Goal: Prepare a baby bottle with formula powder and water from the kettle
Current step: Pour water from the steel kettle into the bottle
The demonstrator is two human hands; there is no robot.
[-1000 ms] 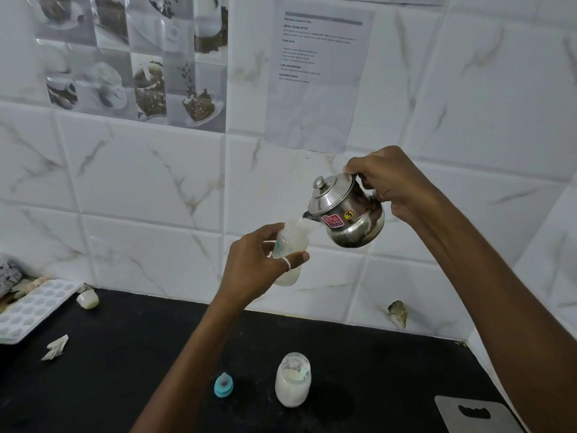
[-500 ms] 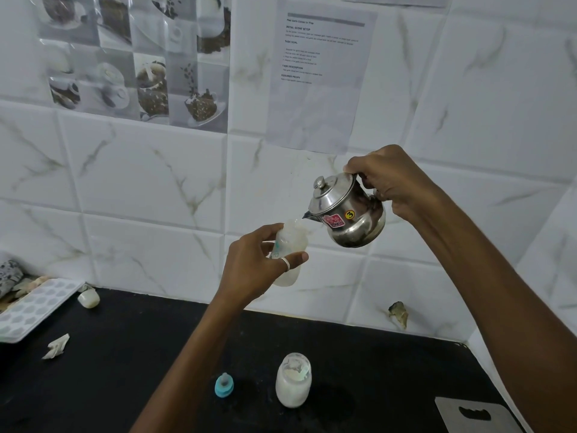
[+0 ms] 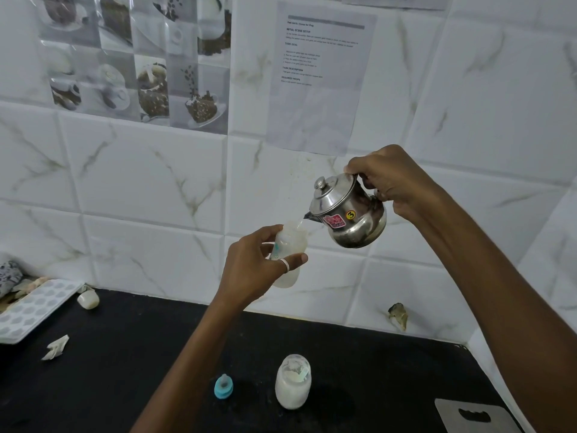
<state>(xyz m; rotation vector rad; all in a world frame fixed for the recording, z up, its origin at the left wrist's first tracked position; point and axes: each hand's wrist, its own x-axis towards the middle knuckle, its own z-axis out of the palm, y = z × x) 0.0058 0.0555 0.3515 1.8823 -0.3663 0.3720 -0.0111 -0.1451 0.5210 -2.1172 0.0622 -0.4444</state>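
My left hand (image 3: 256, 264) grips a clear baby bottle (image 3: 292, 245), open at the top, held up in front of the tiled wall. My right hand (image 3: 390, 179) holds a small steel kettle (image 3: 349, 214) by its handle, tilted to the left. Its spout sits just over the bottle's mouth and a thin stream of water runs into it. Below, on the black counter (image 3: 125, 370), stands a glass jar of white formula powder (image 3: 293, 381). The bottle's blue teat cap (image 3: 223, 386) lies to the jar's left.
A white moulded tray (image 3: 28, 310) lies at the counter's left edge, with a small white piece (image 3: 88, 299) and a crumpled scrap of paper (image 3: 56, 346) near it. A grey cutting board (image 3: 474, 417) sits at the bottom right. The tiled wall rises right behind.
The kettle is tipped slightly further over the bottle. Both hands stay nearly in the same place while the water runs.
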